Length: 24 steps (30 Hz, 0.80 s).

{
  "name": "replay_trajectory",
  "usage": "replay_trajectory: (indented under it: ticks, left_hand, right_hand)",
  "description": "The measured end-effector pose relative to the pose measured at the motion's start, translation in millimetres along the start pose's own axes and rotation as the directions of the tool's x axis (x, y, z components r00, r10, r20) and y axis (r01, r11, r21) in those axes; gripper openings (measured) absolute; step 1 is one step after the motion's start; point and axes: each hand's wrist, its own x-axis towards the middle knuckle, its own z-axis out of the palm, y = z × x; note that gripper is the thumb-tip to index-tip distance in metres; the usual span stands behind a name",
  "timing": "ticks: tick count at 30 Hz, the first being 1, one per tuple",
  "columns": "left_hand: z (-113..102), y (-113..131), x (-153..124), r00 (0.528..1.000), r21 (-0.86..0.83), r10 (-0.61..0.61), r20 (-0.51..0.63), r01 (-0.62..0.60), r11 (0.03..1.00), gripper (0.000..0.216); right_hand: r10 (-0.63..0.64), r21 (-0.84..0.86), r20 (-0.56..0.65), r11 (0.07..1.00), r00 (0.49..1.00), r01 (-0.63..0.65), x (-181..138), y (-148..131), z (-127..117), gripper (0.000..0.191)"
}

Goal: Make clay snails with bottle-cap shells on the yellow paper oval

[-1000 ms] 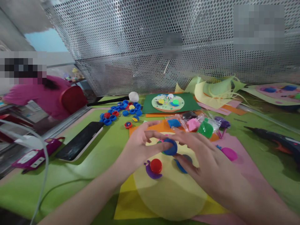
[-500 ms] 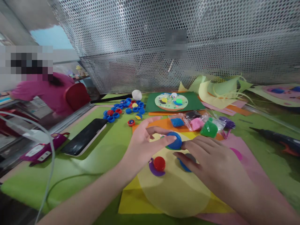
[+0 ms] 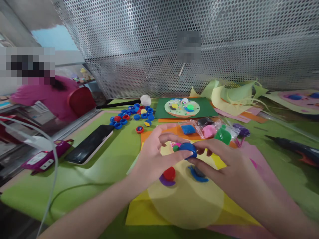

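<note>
Over the pale yellow paper circle [image 3: 185,209], a blue bottle cap [image 3: 187,151] is held between both hands. My left hand [image 3: 159,151] pinches it from the left with the thumb across its front. The fingertips of my right hand [image 3: 221,156] close on its right side. Just left of the cap show a green lump [image 3: 175,148] and a bit of pink [image 3: 174,144]; I cannot tell whether they touch it. Below lie a red cap [image 3: 169,173] with a curved purple clay strip [image 3: 166,181], and a grey cap [image 3: 198,171] with a blue clay strip [image 3: 199,176].
Bagged clay [image 3: 209,131] lies behind the hands. Several bottle caps [image 3: 123,121] cluster left of a decorated circle on green card [image 3: 161,105]. A phone [image 3: 89,145] and a purple power strip [image 3: 47,159] lie left, a glue gun [image 3: 294,146] right. A person in pink [image 3: 47,96] sits beyond.
The blue cap has tipped from facing me to showing more of its side. My right fingers have shifted up around it, uncovering more of the blue clay strip and grey cap.
</note>
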Motion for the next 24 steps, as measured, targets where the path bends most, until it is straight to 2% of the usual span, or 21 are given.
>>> replay_trajectory:
  ticks: [5, 9, 13, 18, 24]
  left_hand:
    - [-2, 3, -3, 0.962, 0.145, 0.272, 0.031, -0.274, 0.951, 0.062]
    - [-2, 8, -8, 0.936, 0.267, 0.346, 0.063, -0.35, 0.898, 0.048]
    - [-1, 11, -12, 0.952, 0.287, 0.305, 0.023, -0.299, 0.91, 0.036]
    - [0, 14, -14, 0.984, 0.226, 0.179, -0.014, -0.171, 0.959, 0.031]
    - [1, 12, -16, 0.996, 0.085, 0.088, -0.032, -0.085, 0.993, 0.028]
  right_hand:
    - [0.095, 0.206, -0.068, 0.975, 0.993, -0.079, 2, 3, -4, 0.011]
    - [0.051, 0.348, -0.078, 0.937, 0.996, -0.021, 1, 5, -8, 0.019]
    - [0.104, 0.457, -0.075, 0.887, 0.992, -0.058, 1, 2, -7, 0.021]
    - [0.251, 0.528, -0.045, 0.828, 0.967, -0.19, 2, 0, -6, 0.019]
    - [0.268, 0.525, -0.07, 0.829, 0.961, -0.193, 1, 1, -6, 0.021]
